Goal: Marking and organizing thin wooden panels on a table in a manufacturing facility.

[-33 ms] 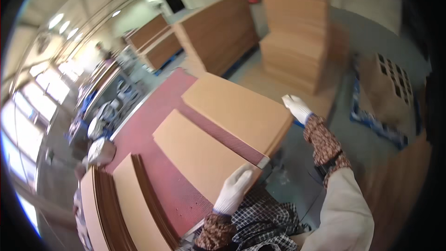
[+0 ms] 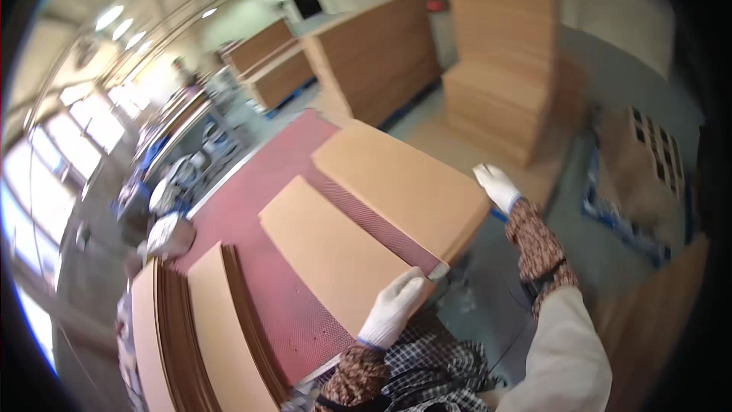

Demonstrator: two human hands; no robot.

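My left hand [image 2: 393,307], in a white knit glove, is closed at the near right corner of a tan cardboard sheet [image 2: 328,240] lying on a red textured tabletop [image 2: 252,206]. A wider stack of cardboard sheets [image 2: 404,187] lies to its right, and a narrow strip of red surface shows between the two. At the right corner of that wider stack, my gloved right hand [image 2: 497,187] has its fingers bent against the edge. The undersides of both sheets are hidden, so the fingertips below them do not show.
Two thick piles of long cardboard pieces [image 2: 217,320] stand at the table's lower left. Tall cardboard stacks [image 2: 496,91] and a large brown pile [image 2: 377,53] rise beyond the table. A blue pallet [image 2: 621,214] is on the floor at right. A whitish bundle [image 2: 170,235] sits by the left edge.
The whole view has shifted slightly to the right. Both hands stay at the same corners of the cardboard.
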